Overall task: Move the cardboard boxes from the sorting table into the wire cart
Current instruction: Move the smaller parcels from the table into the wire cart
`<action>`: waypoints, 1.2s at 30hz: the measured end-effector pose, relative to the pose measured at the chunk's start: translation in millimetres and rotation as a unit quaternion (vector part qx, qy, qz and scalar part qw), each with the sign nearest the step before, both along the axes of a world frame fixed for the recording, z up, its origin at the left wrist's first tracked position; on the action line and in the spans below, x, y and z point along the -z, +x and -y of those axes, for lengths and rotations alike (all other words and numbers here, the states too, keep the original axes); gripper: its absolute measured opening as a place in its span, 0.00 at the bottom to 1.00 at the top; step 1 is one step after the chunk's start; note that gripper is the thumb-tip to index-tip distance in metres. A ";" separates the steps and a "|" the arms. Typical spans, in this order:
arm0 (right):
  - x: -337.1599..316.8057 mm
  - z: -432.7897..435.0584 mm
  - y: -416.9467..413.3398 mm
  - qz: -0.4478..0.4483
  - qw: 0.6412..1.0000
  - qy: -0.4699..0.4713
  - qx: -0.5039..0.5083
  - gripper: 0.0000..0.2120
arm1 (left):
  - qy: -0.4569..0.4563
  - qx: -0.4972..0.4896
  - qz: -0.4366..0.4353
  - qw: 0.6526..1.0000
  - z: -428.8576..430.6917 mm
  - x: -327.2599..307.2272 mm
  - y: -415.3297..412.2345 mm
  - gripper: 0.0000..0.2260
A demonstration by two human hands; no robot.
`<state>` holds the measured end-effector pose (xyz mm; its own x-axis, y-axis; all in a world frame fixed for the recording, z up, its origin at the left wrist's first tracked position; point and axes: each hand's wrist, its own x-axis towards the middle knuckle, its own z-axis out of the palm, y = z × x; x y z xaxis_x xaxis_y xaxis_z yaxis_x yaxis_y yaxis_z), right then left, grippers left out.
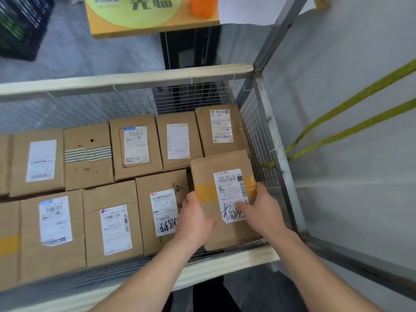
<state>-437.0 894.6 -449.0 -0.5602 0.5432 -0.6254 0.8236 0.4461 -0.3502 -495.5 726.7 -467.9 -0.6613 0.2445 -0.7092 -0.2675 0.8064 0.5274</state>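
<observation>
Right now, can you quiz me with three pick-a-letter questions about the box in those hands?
1. Where in the wire cart is the held cardboard box?
A) near right corner
B) far left corner
C) middle

2. What colour is the tape band across it?
A) blue
B) yellow
C) green

3. What are the hands doing?
A) the left hand and the right hand both hold the box
B) only one holds it
C) both hang empty

Answers:
1 A: it lies by the cart's right wall, on the side nearest the person.
2 B: the band shows yellow on the brown cardboard.
3 A: one hand grips each side edge.
</observation>
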 end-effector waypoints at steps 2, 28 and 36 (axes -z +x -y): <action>10.4 -1.9 -1.5 0.006 1.000 -0.004 -0.005 0.27 | -0.002 -0.001 0.004 1.000 -0.7 8.2 0.0 0.33; 113.3 -22.1 -24.0 0.126 0.991 -0.004 -0.047 0.28 | -0.033 0.024 0.035 0.999 -9.7 85.5 0.6 0.21; 124.2 -25.3 -20.1 0.082 0.996 0.012 -0.029 0.31 | -0.080 0.048 0.014 0.996 -13.1 90.1 0.4 0.26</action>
<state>-457.1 919.9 -573.1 -0.4830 0.5288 -0.6979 0.8409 0.5022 -0.2015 -495.1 739.8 -558.0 -0.6193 0.1875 -0.7624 -0.1987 0.9020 0.3833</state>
